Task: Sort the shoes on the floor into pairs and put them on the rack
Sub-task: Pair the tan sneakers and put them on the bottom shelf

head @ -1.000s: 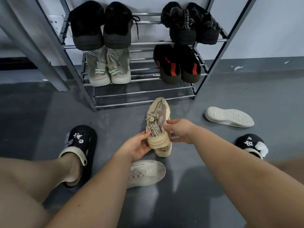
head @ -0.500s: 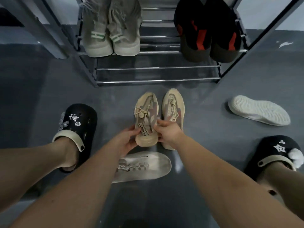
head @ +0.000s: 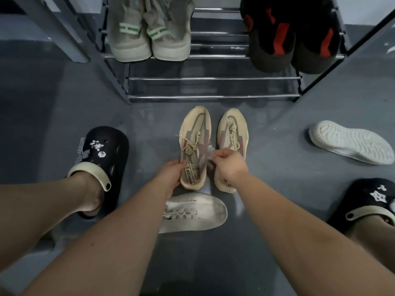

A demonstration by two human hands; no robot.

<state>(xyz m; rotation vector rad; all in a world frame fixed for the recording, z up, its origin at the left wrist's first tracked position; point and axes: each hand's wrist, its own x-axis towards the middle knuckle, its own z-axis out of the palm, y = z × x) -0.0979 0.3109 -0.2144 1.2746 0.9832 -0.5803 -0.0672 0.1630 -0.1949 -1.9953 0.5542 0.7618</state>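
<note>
Left hand (head: 171,174) grips the heel side of our left beige sneaker (head: 195,146) — toes pointing at the rack (head: 213,96). Right hand (head: 229,165) sits curled just beside it, pinching at the inner edge of the second beige sneaker (head: 232,133); the pair stands side by side. Under our left wrist lies a white sneaker (head: 196,211), another white shoe (head: 350,142) well off to the right, sole up.

"APAOREN" on heel strap of left beige sneaker (head: 195,144)
</note>
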